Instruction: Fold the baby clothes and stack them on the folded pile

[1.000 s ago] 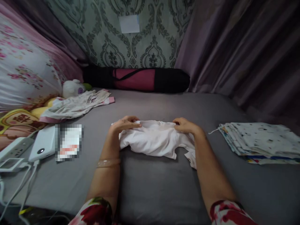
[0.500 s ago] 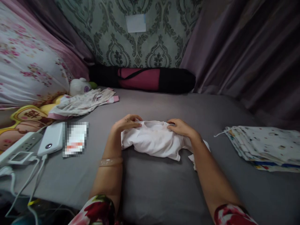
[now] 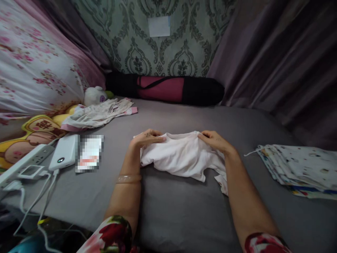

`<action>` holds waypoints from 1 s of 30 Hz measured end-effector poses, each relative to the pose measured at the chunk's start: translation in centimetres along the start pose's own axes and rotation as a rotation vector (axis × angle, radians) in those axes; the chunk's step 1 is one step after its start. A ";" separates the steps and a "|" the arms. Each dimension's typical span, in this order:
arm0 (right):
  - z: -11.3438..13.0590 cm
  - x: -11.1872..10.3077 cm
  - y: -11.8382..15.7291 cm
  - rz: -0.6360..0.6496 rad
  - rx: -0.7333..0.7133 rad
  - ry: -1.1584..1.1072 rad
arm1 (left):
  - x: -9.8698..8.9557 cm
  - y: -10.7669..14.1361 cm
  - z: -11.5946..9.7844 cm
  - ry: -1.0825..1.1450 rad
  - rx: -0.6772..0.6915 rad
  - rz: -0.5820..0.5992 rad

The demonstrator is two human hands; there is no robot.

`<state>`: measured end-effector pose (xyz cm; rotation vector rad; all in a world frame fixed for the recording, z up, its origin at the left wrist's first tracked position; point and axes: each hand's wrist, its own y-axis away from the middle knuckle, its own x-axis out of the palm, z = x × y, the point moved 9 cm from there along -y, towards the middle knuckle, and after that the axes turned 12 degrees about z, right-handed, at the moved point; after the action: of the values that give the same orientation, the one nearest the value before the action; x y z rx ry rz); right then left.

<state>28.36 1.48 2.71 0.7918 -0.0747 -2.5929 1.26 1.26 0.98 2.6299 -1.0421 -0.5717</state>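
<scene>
A pale, translucent bangle with light flecks rings the left forearm. Beyond the bangle, small dark marks dot the left hand; nearer than it, the left sleeve blooms red, pink and white with dark green. Right of the bangle, the right sleeve wears a red-and-pink print, and faint marks speckle the right hand.

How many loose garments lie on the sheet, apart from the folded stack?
2: the white shirt in the left hand and right hand; the pink-trimmed garment at left, by the plush toy. Others may be hidden.
</scene>
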 end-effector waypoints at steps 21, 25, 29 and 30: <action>7.3 -4.0 4.8 -0.110 -0.098 0.158 | -4.8 5.4 -9.1 -0.462 0.259 -0.485; 11.9 -7.0 7.0 -0.185 -0.187 0.135 | -5.2 10.1 -15.7 -0.810 0.467 -0.773; 18.2 -10.3 10.0 -0.288 -0.373 0.194 | -3.6 16.0 -22.2 -1.115 0.586 -1.027; 19.8 -11.1 10.9 -0.352 -0.441 0.228 | -3.6 17.6 -23.5 -1.132 0.600 -1.144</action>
<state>30.02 -5.25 26.91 0.9877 0.7383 -2.6565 -1.17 -6.68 29.39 3.1676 0.4768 -2.4588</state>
